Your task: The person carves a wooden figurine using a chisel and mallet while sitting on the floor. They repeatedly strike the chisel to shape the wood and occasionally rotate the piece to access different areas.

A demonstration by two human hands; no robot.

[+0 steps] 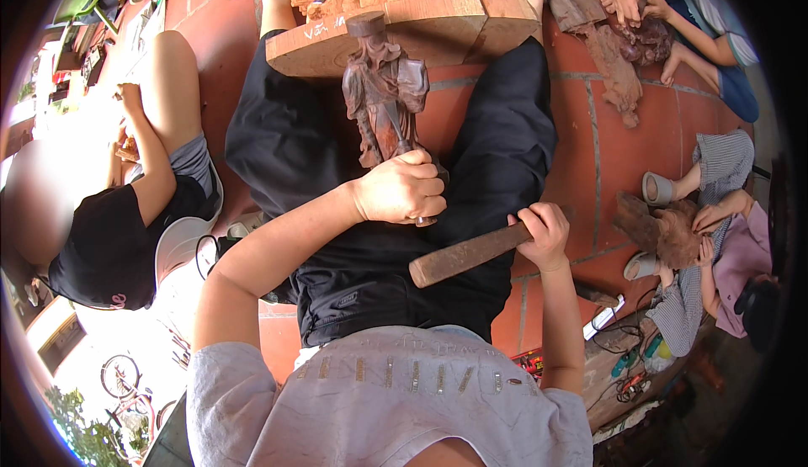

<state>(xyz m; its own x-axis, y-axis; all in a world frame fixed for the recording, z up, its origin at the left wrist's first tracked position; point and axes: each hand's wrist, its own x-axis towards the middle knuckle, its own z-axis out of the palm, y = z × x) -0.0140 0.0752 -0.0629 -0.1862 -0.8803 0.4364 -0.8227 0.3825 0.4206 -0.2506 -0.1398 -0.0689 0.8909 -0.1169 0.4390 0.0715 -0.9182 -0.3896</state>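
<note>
Left hand (404, 188) closed round a chisel (426, 221), apparently steadying it against a statue (383, 88); right hand (543, 236) gripping a club (463, 259)

daylight: strong, entering over the left edge of the floor (581, 172); glare there, burnt to white. carved figure (383, 101): mid-bright, reasonably sharp. floor, right edge: dimmer, lower right corner near black. seated person's head (34, 206): blurred patch. fisheye: dark curved rim, bent outlines; blue-violet fringe, lower left.
</note>
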